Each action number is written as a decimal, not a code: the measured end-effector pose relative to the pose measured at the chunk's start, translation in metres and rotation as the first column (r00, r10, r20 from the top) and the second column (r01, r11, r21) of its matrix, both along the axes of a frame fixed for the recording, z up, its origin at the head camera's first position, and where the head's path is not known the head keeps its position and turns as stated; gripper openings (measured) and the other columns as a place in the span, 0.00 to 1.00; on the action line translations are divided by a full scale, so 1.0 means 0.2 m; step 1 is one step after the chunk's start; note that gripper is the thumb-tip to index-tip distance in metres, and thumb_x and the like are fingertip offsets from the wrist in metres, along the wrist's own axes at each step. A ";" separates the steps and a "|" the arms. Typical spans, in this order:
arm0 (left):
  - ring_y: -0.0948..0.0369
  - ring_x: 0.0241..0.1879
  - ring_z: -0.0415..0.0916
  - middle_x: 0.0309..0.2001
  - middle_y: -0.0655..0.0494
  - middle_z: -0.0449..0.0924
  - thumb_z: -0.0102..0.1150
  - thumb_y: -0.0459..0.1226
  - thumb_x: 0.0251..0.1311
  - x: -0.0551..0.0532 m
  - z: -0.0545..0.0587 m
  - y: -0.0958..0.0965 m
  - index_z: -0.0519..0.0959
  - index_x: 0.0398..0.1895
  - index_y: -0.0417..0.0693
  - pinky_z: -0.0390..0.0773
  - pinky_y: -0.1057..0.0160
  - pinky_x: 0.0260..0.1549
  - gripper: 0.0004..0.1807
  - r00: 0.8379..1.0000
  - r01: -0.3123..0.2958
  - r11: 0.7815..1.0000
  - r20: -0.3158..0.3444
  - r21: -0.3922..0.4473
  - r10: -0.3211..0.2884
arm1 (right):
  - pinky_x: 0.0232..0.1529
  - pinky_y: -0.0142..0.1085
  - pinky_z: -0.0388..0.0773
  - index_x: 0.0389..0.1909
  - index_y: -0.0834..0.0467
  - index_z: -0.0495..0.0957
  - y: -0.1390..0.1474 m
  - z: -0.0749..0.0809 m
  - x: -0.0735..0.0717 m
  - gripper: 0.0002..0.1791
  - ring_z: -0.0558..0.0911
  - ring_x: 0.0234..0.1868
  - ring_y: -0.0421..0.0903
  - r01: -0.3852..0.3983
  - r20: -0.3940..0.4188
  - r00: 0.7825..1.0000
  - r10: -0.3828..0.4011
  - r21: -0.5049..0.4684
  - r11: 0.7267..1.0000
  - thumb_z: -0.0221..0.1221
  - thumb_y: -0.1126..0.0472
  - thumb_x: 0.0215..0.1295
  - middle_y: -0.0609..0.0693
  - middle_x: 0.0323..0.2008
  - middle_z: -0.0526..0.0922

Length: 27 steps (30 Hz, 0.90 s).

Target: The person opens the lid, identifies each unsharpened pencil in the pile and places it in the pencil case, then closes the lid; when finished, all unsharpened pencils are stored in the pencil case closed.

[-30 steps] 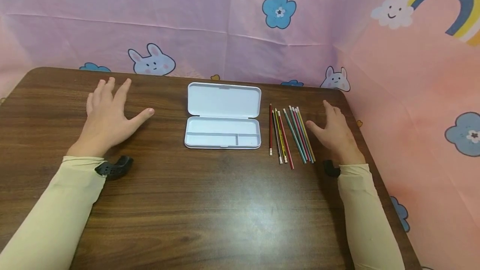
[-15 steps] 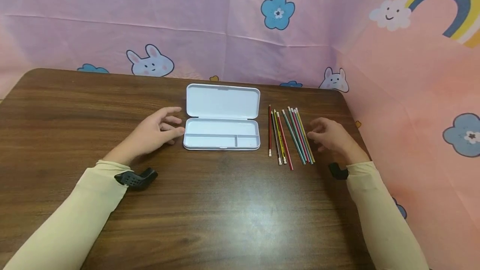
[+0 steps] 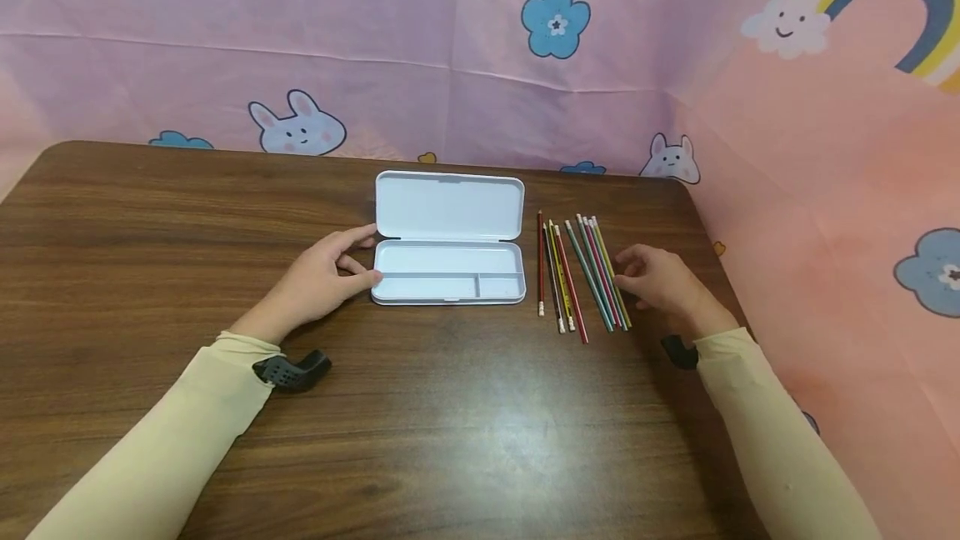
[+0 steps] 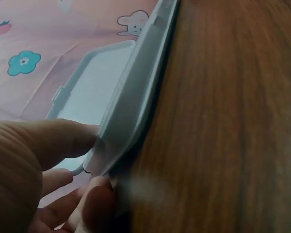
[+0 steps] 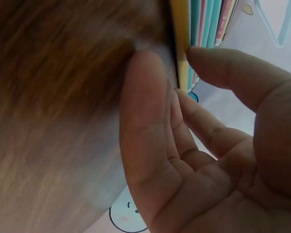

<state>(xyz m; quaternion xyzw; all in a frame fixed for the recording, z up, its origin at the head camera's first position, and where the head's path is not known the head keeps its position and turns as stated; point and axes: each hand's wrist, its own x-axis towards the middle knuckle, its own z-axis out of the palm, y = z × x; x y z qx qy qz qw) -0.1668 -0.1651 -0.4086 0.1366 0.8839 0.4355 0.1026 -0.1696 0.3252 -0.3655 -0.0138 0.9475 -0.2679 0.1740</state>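
At left of centre, your left hand pinches the end of the smooth, pale, round-cornered case, its fingers bent at the edge, probably to steady it. The case sits mid-frame on the glossy wood-grain surface, its lid folded back, exposing the compartments. Right of it, slim painted pencils lie in two loose groups, perhaps to leave each reachable. Farther right, your right hand has loosely bent, parted fingers beside the outermost yellow pencil, gripping nothing.
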 end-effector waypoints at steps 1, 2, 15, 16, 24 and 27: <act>0.53 0.50 0.83 0.71 0.45 0.72 0.66 0.44 0.69 0.00 0.00 0.00 0.60 0.81 0.49 0.76 0.49 0.53 0.40 1.000 0.002 1.000 -0.005 -0.002 -0.002 | 0.34 0.40 0.87 0.63 0.68 0.73 0.00 0.00 0.00 0.22 0.86 0.36 0.52 0.001 -0.003 1.000 -0.001 0.002 1.000 0.62 0.62 0.73 0.67 0.50 0.79; 0.53 0.50 0.83 0.71 0.45 0.72 0.66 0.44 0.69 0.00 -0.01 0.00 0.61 0.81 0.49 0.76 0.49 0.53 0.40 1.000 0.001 1.000 -0.008 -0.002 -0.001 | 0.33 0.40 0.87 0.63 0.68 0.73 0.00 0.00 0.00 0.22 0.86 0.35 0.51 0.001 -0.007 1.000 -0.001 0.008 1.000 0.61 0.62 0.73 0.67 0.50 0.79; 0.46 0.68 0.63 0.72 0.48 0.70 0.75 0.57 0.57 -0.02 -0.03 -0.03 0.67 0.77 0.53 0.64 0.38 0.65 0.47 0.990 0.068 0.987 -0.111 -0.144 -0.085 | 0.30 0.37 0.84 0.61 0.68 0.74 -0.03 -0.01 0.02 0.21 0.83 0.29 0.47 -0.008 -0.038 0.999 0.011 0.062 0.998 0.61 0.64 0.71 0.62 0.43 0.80; 0.45 0.71 0.60 0.73 0.48 0.69 0.75 0.58 0.56 -0.02 -0.04 -0.03 0.67 0.76 0.54 0.60 0.36 0.67 0.47 0.987 0.074 0.983 -0.125 -0.166 -0.096 | 0.30 0.37 0.84 0.61 0.68 0.75 -0.03 -0.01 0.02 0.21 0.83 0.29 0.46 -0.008 -0.040 0.999 0.011 0.067 0.998 0.61 0.63 0.72 0.62 0.43 0.80; 0.40 0.79 0.48 0.79 0.41 0.59 0.73 0.58 0.57 -0.03 -0.06 -0.03 0.65 0.78 0.54 0.42 0.30 0.71 0.48 0.971 0.137 0.973 -0.168 -0.185 -0.169 | 0.29 0.39 0.84 0.58 0.68 0.75 -0.02 -0.01 0.04 0.18 0.83 0.29 0.47 0.005 -0.045 0.999 0.000 0.093 0.996 0.61 0.64 0.72 0.62 0.41 0.82; 0.41 0.78 0.51 0.78 0.43 0.61 0.74 0.57 0.57 -0.03 -0.08 -0.03 0.66 0.78 0.53 0.42 0.32 0.71 0.48 0.970 0.131 0.976 -0.183 -0.172 -0.162 | 0.30 0.40 0.84 0.57 0.69 0.76 -0.01 -0.01 0.03 0.18 0.83 0.30 0.48 0.005 -0.054 0.999 0.000 0.106 0.994 0.61 0.64 0.72 0.63 0.41 0.82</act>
